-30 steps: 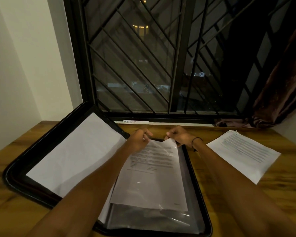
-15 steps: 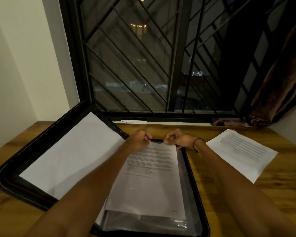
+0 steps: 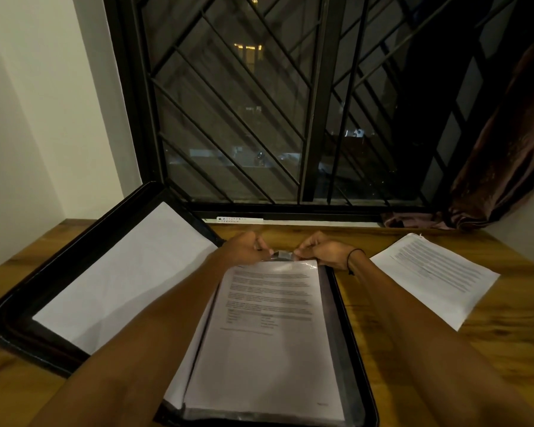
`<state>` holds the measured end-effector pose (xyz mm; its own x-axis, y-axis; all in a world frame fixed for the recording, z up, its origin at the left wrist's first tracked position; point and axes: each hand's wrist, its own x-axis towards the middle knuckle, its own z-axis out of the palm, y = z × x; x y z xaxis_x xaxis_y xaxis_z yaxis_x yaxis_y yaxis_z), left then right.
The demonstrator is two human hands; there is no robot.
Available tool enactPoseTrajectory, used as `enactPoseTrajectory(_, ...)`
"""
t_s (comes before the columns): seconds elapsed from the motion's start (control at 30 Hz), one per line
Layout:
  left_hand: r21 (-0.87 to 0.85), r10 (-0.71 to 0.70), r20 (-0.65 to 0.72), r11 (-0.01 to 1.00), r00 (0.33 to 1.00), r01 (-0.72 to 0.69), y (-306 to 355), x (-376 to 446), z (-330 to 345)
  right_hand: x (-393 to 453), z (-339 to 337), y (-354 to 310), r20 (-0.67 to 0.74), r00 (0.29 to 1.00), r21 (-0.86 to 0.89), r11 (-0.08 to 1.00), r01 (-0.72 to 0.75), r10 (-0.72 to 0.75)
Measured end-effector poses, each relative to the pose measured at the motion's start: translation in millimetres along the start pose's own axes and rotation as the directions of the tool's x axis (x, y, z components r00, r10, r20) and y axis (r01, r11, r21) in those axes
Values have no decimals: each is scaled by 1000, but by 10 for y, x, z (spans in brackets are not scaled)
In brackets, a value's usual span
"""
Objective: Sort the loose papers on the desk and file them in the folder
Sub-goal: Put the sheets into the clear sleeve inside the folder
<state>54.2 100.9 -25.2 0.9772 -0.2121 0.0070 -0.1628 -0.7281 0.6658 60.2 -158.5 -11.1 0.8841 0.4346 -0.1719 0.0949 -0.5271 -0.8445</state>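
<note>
Since the earlier frames, the printed sheet [image 3: 272,334] has gone from curled and lifted at its top edge to lying flat on the right half of the open black folder [image 3: 356,349], and both hands have slid a little farther toward the window. From the head view, the left hand [image 3: 244,249] and right hand [image 3: 324,251] sit close together at the folder's far edge, each grip pinched narrow on the top rim of a clear plastic sleeve [image 3: 285,257] whose glossy edge shows just above the sheet's first lines of text. Whether the sheet lies fully inside the sleeve or only under its upper lip cannot be told. A thin dark band [image 3: 352,260] circles the right wrist. More white pages [image 3: 179,383] stick out beneath the printed sheet along its left side. On the folder's left half, which is tilted up toward the wall, a blank white sheet [image 3: 124,278] lies within the black border. To the right of the folder, apart from it, a loose stack of printed papers [image 3: 438,278] rests at an angle on the wooden desk [image 3: 506,349]. Beyond the desk stands a dark window [image 3: 259,118] with diagonal metal bars, and a brown curtain [image 3: 500,155] hangs bunched at the right.
</note>
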Motion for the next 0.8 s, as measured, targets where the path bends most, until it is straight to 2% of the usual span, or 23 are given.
enactPoseTrajectory(0.1,-67,6,28,998,1000,-4,73,-18,-52,12,-29,39,119,993,-36,999,-14,18)
enactPoseTrajectory(0.17,-66,19,47,998,999,-16,88,-20,-71,-25,-21,18,92,995,-44,998,-33,37)
enactPoseTrajectory(0.27,-58,63,32,996,997,-61,65,-42,-57,-117,-8,-45,-2,996,130,988,-83,84)
enactPoseTrajectory(0.3,-79,67,15,995,998,-66,45,-56,-57,-155,-4,-46,8,992,196,973,-121,122)
enactPoseTrajectory(0.47,-174,63,-72,982,995,-75,47,-176,-101,-360,-19,17,247,948,315,909,-273,200)
enactPoseTrajectory(0.6,-200,37,-128,978,991,-62,144,-322,-146,-507,39,46,391,913,417,862,-288,116)
enactPoseTrajectory(0.67,-185,28,-97,982,995,-46,162,-402,-209,-575,112,33,432,901,501,817,-284,48)
enactPoseTrajectory(0.73,-139,9,-51,990,999,-16,190,-528,-343,-640,239,-35,410,912,593,758,-272,6)
enactPoseTrajectory(0.8,-85,-16,-29,996,999,14,248,-696,-511,-682,391,-131,309,951,687,694,-217,-9)
